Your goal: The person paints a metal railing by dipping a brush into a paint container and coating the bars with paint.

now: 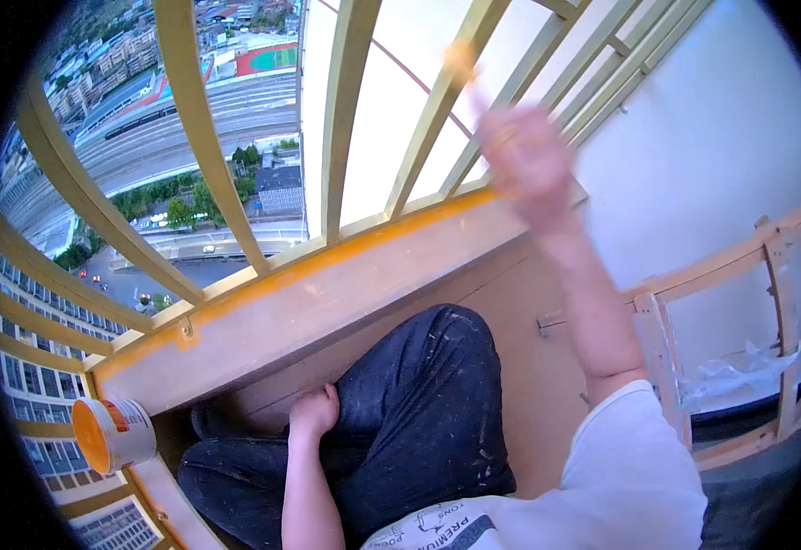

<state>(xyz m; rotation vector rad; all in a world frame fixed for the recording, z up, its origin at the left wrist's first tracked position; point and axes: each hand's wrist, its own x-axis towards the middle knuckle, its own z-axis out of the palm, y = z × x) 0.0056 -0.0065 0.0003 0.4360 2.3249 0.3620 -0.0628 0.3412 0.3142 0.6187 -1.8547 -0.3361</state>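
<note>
My right hand (pixel 527 160) is raised in front of the railing, smeared by motion, its fingers closed around a small paintbrush. The brush's orange tip (pixel 460 62) points up and away, close to a slat (pixel 446 96); I cannot tell if it touches. My left hand (pixel 314 411) rests in a loose fist on my dark, paint-flecked trousers (pixel 419 394), and no object shows in it. A white paint tub (pixel 135 435) holding orange paint (pixel 92 436) is at the ledge's left corner.
Yellowish railing bars (pixel 201 137) rise from a ledge (pixel 327 302) edged in orange. Beyond them, far below, lie rail tracks (pixel 258 105) and buildings. On the right, a wooden frame (pixel 772 293) with clear plastic (pixel 740 371) stands by a white wall (pixel 694 165).
</note>
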